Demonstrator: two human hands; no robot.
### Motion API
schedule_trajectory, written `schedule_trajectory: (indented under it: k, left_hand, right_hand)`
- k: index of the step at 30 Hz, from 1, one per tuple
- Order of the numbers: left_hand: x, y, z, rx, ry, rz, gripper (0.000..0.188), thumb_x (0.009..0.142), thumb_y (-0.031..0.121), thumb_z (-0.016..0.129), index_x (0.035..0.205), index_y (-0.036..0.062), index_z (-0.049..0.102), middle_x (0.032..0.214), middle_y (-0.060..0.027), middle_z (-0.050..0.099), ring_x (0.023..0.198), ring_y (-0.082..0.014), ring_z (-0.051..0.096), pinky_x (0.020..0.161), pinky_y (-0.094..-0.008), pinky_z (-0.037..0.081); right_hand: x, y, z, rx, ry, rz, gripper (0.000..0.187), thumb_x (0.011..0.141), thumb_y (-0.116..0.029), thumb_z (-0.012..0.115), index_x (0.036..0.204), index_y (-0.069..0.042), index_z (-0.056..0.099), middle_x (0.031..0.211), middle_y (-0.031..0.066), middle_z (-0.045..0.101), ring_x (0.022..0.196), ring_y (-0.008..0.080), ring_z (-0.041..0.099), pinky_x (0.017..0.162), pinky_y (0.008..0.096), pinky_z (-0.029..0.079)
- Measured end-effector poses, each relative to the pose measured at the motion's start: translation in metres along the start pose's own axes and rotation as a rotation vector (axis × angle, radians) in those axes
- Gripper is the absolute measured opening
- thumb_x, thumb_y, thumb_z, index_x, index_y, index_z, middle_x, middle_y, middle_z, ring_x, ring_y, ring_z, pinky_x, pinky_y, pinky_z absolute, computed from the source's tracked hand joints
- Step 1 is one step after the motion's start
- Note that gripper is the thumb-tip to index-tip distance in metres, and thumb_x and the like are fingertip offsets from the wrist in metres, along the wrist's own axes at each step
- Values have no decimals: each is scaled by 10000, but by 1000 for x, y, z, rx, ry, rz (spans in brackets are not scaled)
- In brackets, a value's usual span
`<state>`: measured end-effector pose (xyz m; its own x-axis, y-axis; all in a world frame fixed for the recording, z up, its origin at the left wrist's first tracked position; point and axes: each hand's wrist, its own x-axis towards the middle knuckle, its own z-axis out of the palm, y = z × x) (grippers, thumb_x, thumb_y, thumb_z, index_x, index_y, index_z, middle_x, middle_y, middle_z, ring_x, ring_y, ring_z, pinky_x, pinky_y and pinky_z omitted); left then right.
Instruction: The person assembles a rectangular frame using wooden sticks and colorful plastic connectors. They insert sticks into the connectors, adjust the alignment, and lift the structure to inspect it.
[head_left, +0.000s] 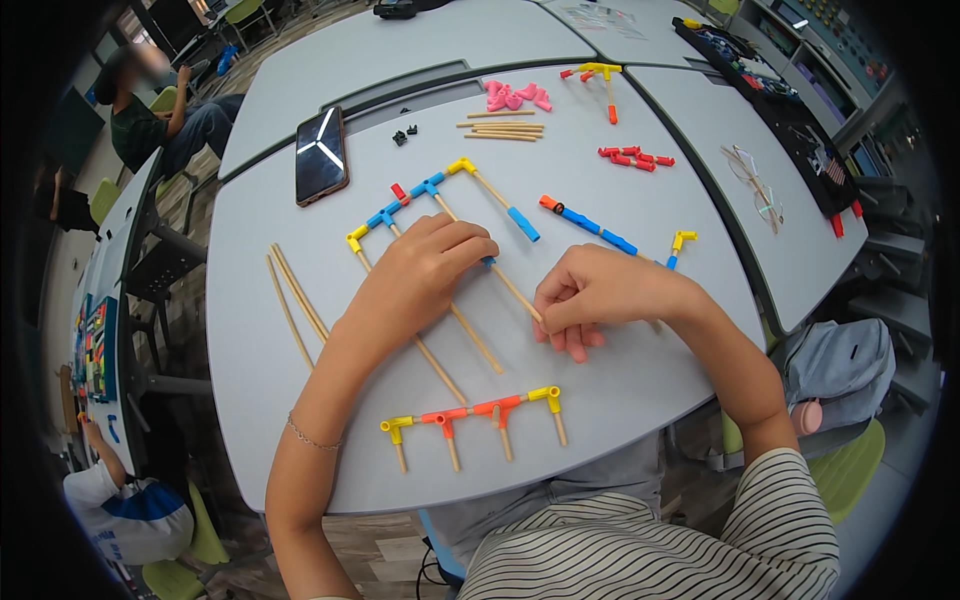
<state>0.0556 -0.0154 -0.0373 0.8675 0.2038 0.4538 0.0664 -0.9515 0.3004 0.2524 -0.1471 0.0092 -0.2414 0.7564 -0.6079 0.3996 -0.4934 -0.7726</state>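
Note:
My left hand (425,265) is closed over the middle of a wooden dowel, with a bit of blue plastic showing at its fingertips. Between thumb and fingers my right hand (585,300) pinches the lower end of that wooden dowel (517,291). The dowel runs up to a blue T-connector in a frame of blue connectors (428,187), with a yellow corner connector (461,167) at one end and another at the other. More dowels hang from this frame, one ending in a blue sleeve (523,225). Below the hands lies a rack of orange and yellow connectors (497,407) with short dowels.
A phone (322,155), pink connectors (515,97), loose dowels (505,130) and red connectors (637,158) lie farther back. Long dowels (300,292) rest left of my arm. A blue assembly (597,230) lies to the right. Other people sit at left.

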Motion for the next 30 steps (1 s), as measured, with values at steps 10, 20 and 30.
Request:
schedule_trajectory:
  k: [10, 20, 30]
  left_hand:
    - [-3, -5, 5, -3, 8, 49, 258, 719, -83, 703, 949, 33, 697, 992, -66, 684, 896, -258, 643, 769, -365, 539]
    - [-5, -4, 6, 17, 82, 139, 289, 664, -98, 699, 919, 38, 693, 952, -49, 692, 850, -242, 631, 731, -354, 531]
    - [-5, -8, 3, -31, 138, 131, 285, 667, -105, 700, 916, 36, 703, 953, -44, 709, 824, -233, 636, 705, -338, 533]
  right_hand:
    - [12, 5, 16, -10, 290, -176, 219, 884, -170, 671, 784, 22, 637, 651, 80, 669, 499, 125, 647, 471, 238, 465]
    - [28, 13, 31, 139, 355, -304, 255, 957, -162, 626, 781, 16, 579, 622, 82, 657, 455, 135, 634, 422, 231, 439]
    - [34, 19, 27, 536, 135, -328, 249, 981, -196, 607, 836, 6, 588, 706, 112, 665, 543, 174, 681, 436, 221, 470]
